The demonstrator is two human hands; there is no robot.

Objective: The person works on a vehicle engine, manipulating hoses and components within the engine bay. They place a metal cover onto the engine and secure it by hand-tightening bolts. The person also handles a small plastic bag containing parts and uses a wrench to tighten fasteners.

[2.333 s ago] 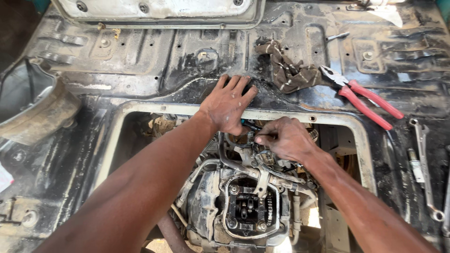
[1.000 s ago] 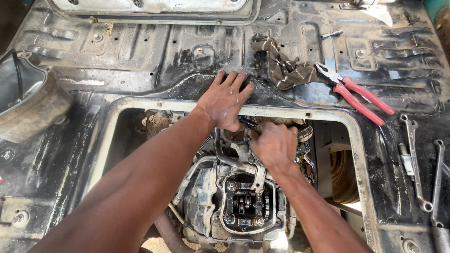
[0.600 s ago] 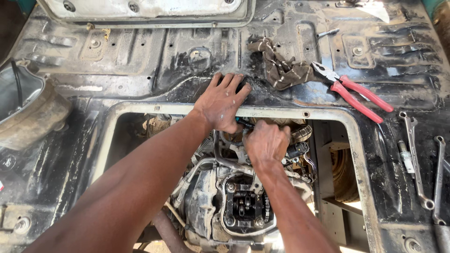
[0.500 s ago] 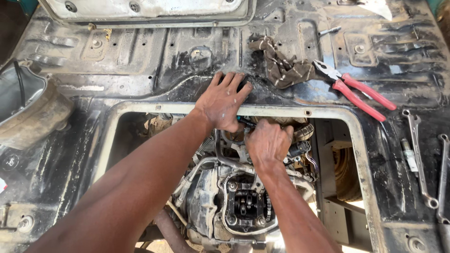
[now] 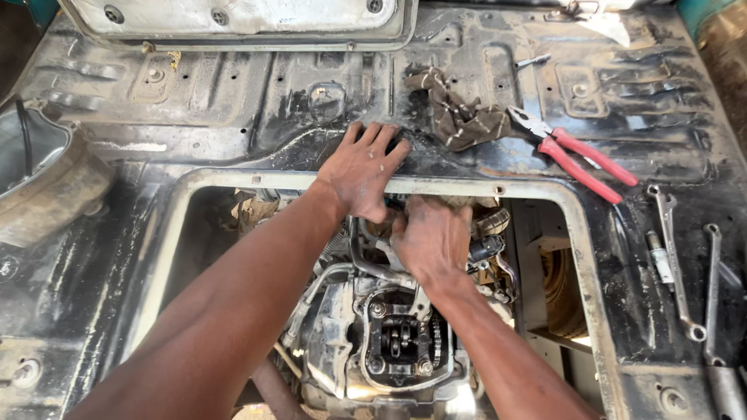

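While the left hand [image 5: 362, 173] lies flat and open on the metal floor panel [image 5: 233, 117], the right hand [image 5: 432, 241] curls down among engine [image 5: 389, 342] parts, its grip hidden, probably working a fitting needing steady pressure.

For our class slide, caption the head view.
Left hand braced on the floor panel, right hand reaching into the exposed engine.

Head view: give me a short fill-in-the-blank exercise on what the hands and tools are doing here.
1. The left hand rests flat on the ____ edge of the opening in the metal floor.
2. The right hand reaches down into the opening above the ____.
3. The pliers lying on the floor have ____ handles.
4. Beside the pliers lies a crumpled ____.

Missing words: far; engine; red; rag
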